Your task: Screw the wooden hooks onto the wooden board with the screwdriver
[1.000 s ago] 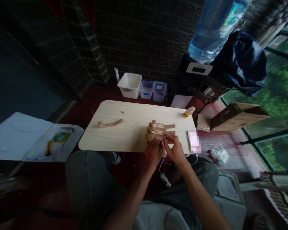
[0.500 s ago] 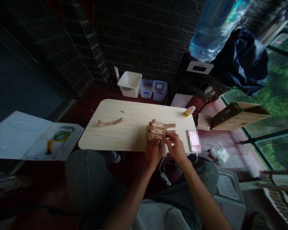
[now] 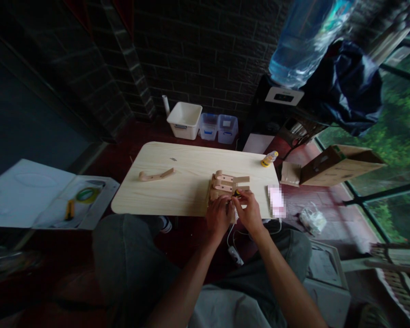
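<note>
A wooden piece with curled ends and dark screw spots [image 3: 224, 187] lies at the near right part of the pale table [image 3: 184, 196]. My left hand [image 3: 219, 213] rests closed over its near left part, fingers on the wood. My right hand [image 3: 248, 210] is beside it, fingers pinched round a small yellow and black tool [image 3: 237, 193]. The fingertips of both hands nearly meet, and what lies between them is too small to make out. A separate curved wooden piece [image 3: 156, 175] lies on the left half of the table.
A yellow-capped clear bottle [image 3: 269, 158] stands at the table's far right corner. A pinkish blurred object [image 3: 276, 201] lies at the right edge. Beyond the table are a white bin [image 3: 185, 120] and clear boxes [image 3: 208, 126]. An open white case [image 3: 85, 200] is at left.
The fingers of my right hand have shifted slightly around the tool. My left hand has stayed almost where it was on the wooden piece.
</note>
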The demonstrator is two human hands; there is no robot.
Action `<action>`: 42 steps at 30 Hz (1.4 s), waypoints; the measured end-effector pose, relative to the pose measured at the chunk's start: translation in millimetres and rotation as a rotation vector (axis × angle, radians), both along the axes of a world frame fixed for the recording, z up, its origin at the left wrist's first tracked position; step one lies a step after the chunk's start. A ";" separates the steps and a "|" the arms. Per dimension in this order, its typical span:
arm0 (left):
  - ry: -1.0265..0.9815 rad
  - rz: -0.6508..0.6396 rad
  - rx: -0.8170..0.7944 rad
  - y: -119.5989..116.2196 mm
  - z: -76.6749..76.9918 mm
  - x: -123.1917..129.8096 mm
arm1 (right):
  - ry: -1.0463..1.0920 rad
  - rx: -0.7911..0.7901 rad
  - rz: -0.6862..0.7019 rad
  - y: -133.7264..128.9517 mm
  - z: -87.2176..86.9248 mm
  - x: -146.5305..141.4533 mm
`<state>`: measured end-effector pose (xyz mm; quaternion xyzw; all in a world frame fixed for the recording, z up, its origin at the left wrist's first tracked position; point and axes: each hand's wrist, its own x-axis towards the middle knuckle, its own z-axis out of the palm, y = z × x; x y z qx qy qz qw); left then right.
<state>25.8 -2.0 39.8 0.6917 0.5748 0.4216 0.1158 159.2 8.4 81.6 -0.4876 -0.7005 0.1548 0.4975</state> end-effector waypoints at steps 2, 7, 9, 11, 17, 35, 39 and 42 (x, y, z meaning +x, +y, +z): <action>0.006 -0.002 -0.005 0.2 -0.7 -0.1 | -0.004 0.015 -0.016 -0.1 -1.3 -0.5; 0.006 -0.003 0.013 0.6 -2.7 -0.7 | -0.022 0.021 -0.037 -3.1 0.2 -1.2; 0.004 -0.003 0.015 0.4 -2.9 -0.9 | -0.048 0.022 -0.034 -6.2 2.5 -1.6; 0.009 0.002 0.020 0.3 -2.8 -1.2 | -0.071 0.020 -0.028 -9.8 4.2 -2.3; 0.025 -0.009 0.040 0.6 -2.5 -2.2 | -0.058 -0.008 -0.016 -14.8 4.2 -2.8; 0.027 -0.001 0.043 1.9 -6.1 -1.1 | -0.005 -0.004 -0.025 -10.3 0.4 -6.5; 0.014 -0.006 0.050 1.0 -5.7 -1.1 | 0.000 -0.004 -0.027 -10.5 0.9 -6.7; 0.004 -0.014 0.055 0.8 -4.3 -1.1 | 0.009 -0.006 -0.021 -10.5 1.9 -6.6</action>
